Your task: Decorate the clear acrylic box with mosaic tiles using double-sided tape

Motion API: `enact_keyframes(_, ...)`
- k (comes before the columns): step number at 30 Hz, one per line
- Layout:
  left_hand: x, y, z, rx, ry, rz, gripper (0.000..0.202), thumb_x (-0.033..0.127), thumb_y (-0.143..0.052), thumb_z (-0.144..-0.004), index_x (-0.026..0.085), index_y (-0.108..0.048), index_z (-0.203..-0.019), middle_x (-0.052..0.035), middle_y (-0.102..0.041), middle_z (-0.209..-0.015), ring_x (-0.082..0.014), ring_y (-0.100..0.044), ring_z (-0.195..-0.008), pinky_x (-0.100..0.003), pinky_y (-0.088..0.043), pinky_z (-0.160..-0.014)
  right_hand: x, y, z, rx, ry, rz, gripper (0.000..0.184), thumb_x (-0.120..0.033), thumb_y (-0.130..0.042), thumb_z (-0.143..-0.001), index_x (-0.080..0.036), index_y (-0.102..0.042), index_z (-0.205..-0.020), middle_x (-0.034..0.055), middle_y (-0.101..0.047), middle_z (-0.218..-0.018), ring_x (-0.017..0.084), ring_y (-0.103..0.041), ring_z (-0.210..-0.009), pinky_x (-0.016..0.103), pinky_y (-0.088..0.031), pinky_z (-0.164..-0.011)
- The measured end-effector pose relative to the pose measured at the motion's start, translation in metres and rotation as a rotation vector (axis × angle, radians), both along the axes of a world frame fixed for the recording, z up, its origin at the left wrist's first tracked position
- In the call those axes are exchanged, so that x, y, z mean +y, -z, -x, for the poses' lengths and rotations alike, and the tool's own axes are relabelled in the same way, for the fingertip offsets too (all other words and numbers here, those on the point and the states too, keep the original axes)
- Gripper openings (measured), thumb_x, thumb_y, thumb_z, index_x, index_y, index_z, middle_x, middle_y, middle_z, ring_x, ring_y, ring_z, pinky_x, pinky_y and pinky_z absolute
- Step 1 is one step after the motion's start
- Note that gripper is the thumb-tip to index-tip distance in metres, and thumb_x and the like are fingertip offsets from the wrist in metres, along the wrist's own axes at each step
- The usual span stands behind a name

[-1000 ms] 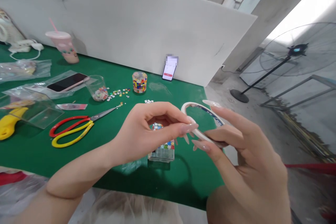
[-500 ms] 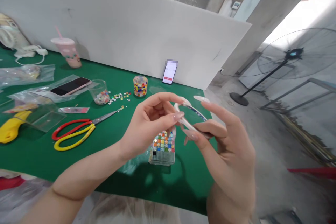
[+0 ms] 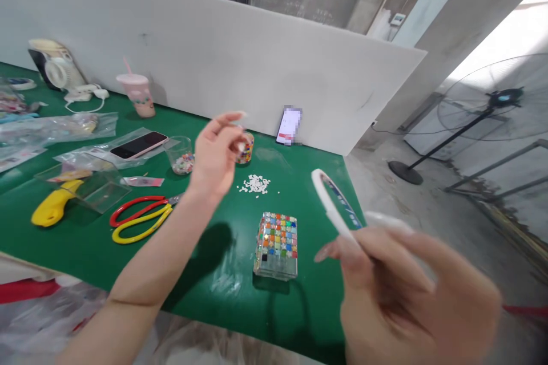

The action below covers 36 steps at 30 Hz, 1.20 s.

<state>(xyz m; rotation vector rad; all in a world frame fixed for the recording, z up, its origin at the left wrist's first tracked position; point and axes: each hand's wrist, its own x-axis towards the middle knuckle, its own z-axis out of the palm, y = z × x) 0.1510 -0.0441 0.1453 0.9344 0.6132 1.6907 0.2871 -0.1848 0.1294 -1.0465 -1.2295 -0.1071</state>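
My right hand (image 3: 411, 291), blurred, is closed round a white roll of tape (image 3: 333, 203) held up over the right end of the green table (image 3: 85, 251). My left hand (image 3: 216, 151) is raised apart from it, over the table's middle, with thumb and fingertips pinched together; what they pinch is too small to make out. Below and between the hands a clear box covered with coloured mosaic tiles (image 3: 277, 244) stands on the table. A small heap of white tiles (image 3: 256, 184) lies just behind it.
Red-and-yellow scissors (image 3: 139, 218), a yellow cutter (image 3: 52, 209), a glass of loose tiles (image 3: 181, 155), a phone on plastic bags (image 3: 137, 144) and a pink cup (image 3: 138, 94) lie to the left. Another phone (image 3: 289, 126) leans on the white board. A floor fan (image 3: 492, 102) stands at right.
The hands have parted: my left hand has lifted up and to the left off the tape roll, while my right hand has dropped lower and to the right with the roll.
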Motion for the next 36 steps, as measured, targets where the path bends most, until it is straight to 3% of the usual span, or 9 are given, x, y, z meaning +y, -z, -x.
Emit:
enact_keyframes(3, 0.014, -0.009, 0.019, 0.021, -0.001, -0.039, 0.018, 0.008, -0.06, -0.072, 0.019, -0.073, -0.074, 0.0023, -0.056, -0.056, -0.0062, -0.048, -0.051, -0.015, -0.039, -0.045, 0.015, -0.002, -0.017, 0.016, -0.026, 0.124, 0.036, -0.016, -0.069, -0.084, -0.03, -0.059, -0.116, -0.0034, -0.068, -0.079, 0.014, -0.069, -0.063, 0.026, -0.055, -0.053)
enact_keyframes(6, 0.004, -0.014, 0.023, 0.104, 0.08, -0.132, 0.02, 0.009, -0.058, -0.075, 0.019, -0.074, -0.083, 0.0029, -0.052, -0.052, -0.0073, -0.044, -0.047, -0.018, -0.037, -0.044, 0.049, 0.005, -0.042, -0.065, -0.063, 0.274, 0.032, -0.024, -0.063, -0.089, -0.028, -0.054, -0.12, -0.0028, -0.071, -0.077, 0.017, -0.072, -0.074, 0.029, -0.055, -0.063)
enact_keyframes(11, -0.009, -0.014, 0.018, 0.209, 0.148, -0.188, 0.02, 0.009, -0.056, -0.08, 0.017, -0.073, -0.086, 0.0042, -0.047, -0.048, -0.0074, -0.041, -0.044, -0.019, -0.034, -0.043, 0.099, 0.043, -0.076, -0.407, -0.202, 0.825, 0.028, -0.022, -0.052, -0.094, -0.025, -0.05, -0.121, 0.0033, -0.075, -0.095, 0.021, -0.069, -0.093, 0.034, -0.051, -0.079)
enact_keyframes(14, -0.009, -0.012, 0.018, 0.285, 0.143, -0.255, 0.013, 0.016, -0.063, -0.084, 0.019, -0.074, -0.09, 0.0029, -0.052, -0.053, -0.0087, -0.048, -0.049, -0.02, -0.041, -0.046, 0.117, 0.072, -0.082, -0.493, -0.274, 0.942, 0.026, -0.012, -0.056, -0.088, -0.022, -0.056, -0.112, 0.0039, -0.076, -0.087, 0.022, -0.069, -0.092, 0.034, -0.05, -0.08)
enact_keyframes(19, -0.017, -0.013, 0.021, 0.424, -0.048, -0.406, 0.012, 0.024, -0.069, -0.087, 0.026, -0.074, -0.097, 0.0009, -0.062, -0.066, -0.0106, -0.056, -0.057, -0.023, -0.049, -0.053, 0.131, 0.103, -0.087, -0.512, -0.273, 1.05, 0.029, 0.0, -0.067, -0.072, -0.019, -0.065, -0.094, 0.0044, -0.073, -0.076, 0.023, -0.069, -0.079, 0.034, -0.051, -0.075)
enact_keyframes(23, -0.026, -0.013, 0.021, 0.549, -0.076, -0.418, 0.014, 0.026, -0.063, -0.091, 0.029, -0.072, -0.101, -0.0001, -0.062, -0.071, -0.0113, -0.055, -0.06, -0.024, -0.049, -0.054, 0.122, 0.084, -0.084, -0.465, -0.31, 0.99, 0.023, -0.012, -0.073, -0.073, -0.017, -0.068, -0.095, 0.0086, -0.072, -0.097, 0.023, -0.067, -0.096, 0.037, -0.05, -0.087)
enact_keyframes(27, -0.03, -0.01, 0.016, 0.664, 0.014, -0.398, 0.024, 0.019, -0.051, -0.095, 0.026, -0.071, -0.106, 0.0006, -0.055, -0.065, -0.011, -0.049, -0.057, -0.023, -0.043, -0.053, 0.095, 0.039, -0.061, -0.326, -0.402, 0.788, 0.03, -0.037, -0.043, -0.099, -0.025, -0.059, -0.121, 0.0048, -0.067, -0.119, 0.014, -0.063, -0.109, 0.029, -0.051, -0.088)
enact_keyframes(31, -0.031, -0.007, 0.008, 0.732, 0.039, -0.328, 0.027, 0.017, -0.048, -0.094, 0.024, -0.071, -0.108, 0.0003, -0.056, -0.069, -0.011, -0.048, -0.058, -0.022, -0.041, -0.053, 0.073, 0.014, -0.044, 0.004, -0.534, 0.501, 0.024, -0.039, -0.049, -0.097, -0.024, -0.066, -0.106, 0.0027, -0.072, -0.099, 0.015, -0.066, -0.097, 0.031, -0.052, -0.085)
enact_keyframes(36, -0.033, -0.006, -0.003, 0.683, 0.205, -0.223, 0.023, 0.027, -0.062, -0.09, 0.023, -0.065, -0.113, 0.0022, -0.062, -0.066, -0.0105, -0.055, -0.055, -0.02, -0.046, -0.052, 0.063, 0.007, -0.043, 0.077, -0.543, 0.473, 0.019, -0.036, -0.058, -0.093, -0.024, -0.067, -0.104, -0.001, -0.069, -0.077, 0.014, -0.065, -0.073, 0.03, -0.054, -0.071)
